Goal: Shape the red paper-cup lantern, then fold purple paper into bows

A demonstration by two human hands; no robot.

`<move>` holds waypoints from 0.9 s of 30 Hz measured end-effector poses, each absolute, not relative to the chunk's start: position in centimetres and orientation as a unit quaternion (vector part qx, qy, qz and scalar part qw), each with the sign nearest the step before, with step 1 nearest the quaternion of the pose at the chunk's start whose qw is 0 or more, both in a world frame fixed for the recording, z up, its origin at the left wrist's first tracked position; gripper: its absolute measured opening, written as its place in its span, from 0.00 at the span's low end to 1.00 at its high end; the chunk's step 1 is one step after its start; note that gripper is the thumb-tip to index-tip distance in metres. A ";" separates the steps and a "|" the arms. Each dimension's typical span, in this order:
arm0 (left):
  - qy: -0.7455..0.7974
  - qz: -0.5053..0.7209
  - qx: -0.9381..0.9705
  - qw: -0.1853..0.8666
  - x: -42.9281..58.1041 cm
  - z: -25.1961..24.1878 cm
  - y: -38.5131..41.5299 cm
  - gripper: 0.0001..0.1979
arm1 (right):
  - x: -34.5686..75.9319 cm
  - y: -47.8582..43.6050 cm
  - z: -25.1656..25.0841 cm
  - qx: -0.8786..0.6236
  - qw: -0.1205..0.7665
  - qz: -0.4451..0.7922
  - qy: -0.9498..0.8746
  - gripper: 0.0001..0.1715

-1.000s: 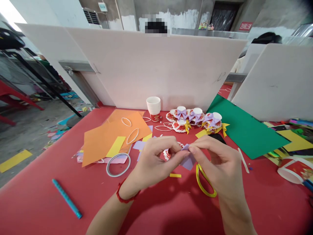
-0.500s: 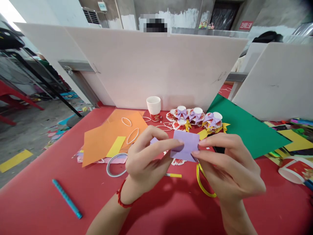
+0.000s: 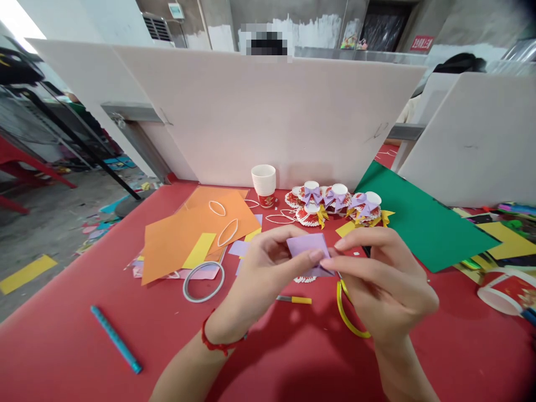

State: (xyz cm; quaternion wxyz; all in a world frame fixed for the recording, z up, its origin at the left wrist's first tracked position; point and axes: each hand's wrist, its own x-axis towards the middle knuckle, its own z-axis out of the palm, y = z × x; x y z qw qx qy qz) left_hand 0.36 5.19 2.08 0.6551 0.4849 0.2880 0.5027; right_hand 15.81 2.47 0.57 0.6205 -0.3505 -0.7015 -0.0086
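Observation:
A small square of purple paper [image 3: 309,245] is between my hands above the red table, bent across its lower part. My left hand [image 3: 268,268] grips it with the thumb on the near face; its other fingers are mostly behind the sheet. My right hand [image 3: 383,279] pinches the paper's right edge with its fingertips, the thumb largely hidden. Below the right hand a yellow loop handle [image 3: 347,318], apparently of scissors, is partly covered. Under the paper a yellow-and-grey pen-like tool [image 3: 300,300] lies on the table, near a fringed white-and-red paper piece [image 3: 305,278].
Orange sheets [image 3: 167,245], a grey tape ring [image 3: 186,290] and a teal pen [image 3: 116,339] lie left. Behind stand a white cup stack [image 3: 263,180] and several small bow-trimmed cup crafts [image 3: 336,196]. Right are a green sheet [image 3: 431,223] and a tipped cup [image 3: 498,293]. White panels [image 3: 268,111] close the back.
The purple paper has gone from flat to bent, its upper part tilting back. My left thumb now presses on its front, and my right hand has shifted slightly left.

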 end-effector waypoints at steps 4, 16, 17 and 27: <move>0.305 0.569 0.428 0.633 1.3 1.7 4.8 0.13 | 15.7 2.6 1.5 -0.380 0.637 0.079 -0.666 0.18; 0.321 0.633 0.417 0.568 1.8 1.7 4.0 0.13 | 15.8 3.4 1.9 -0.397 0.588 0.427 -0.561 0.02; 0.321 0.631 0.420 0.568 1.7 1.7 3.9 0.13 | 15.8 3.3 1.9 -0.398 0.587 0.426 -0.562 0.02; 0.296 0.607 0.444 0.589 1.6 2.1 3.7 0.14 | 14.4 1.9 2.0 -0.425 0.611 0.259 -0.615 0.11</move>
